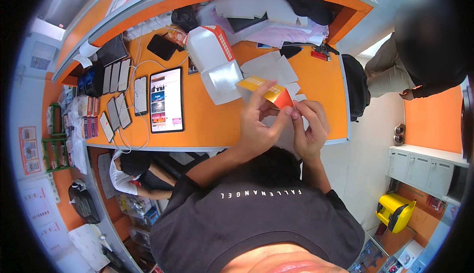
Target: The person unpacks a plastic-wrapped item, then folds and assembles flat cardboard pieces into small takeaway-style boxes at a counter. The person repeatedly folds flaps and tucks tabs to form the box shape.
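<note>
A small folded carton [270, 93], yellow on top with a red-orange end, is held tilted above the near right part of the orange desk. My left hand [261, 125] grips it, index finger across the top and thumb near the red end. My right hand [311, 128] is closed, with thumb and fingertips pinched at the carton's red end, apparently on its flap. The exact grip there is too small to make out. Just beyond lie flat white card pieces [264, 66] and an opened white box with red printed sides [207, 45].
A tablet [167, 100] with a lit screen lies left of my hands, beside several phones [118, 110] and white cables. Papers [237, 21] fill the shelf at the back. One person [133, 174] sits low at left; another [424, 50] is at right, near a black backpack [354, 87].
</note>
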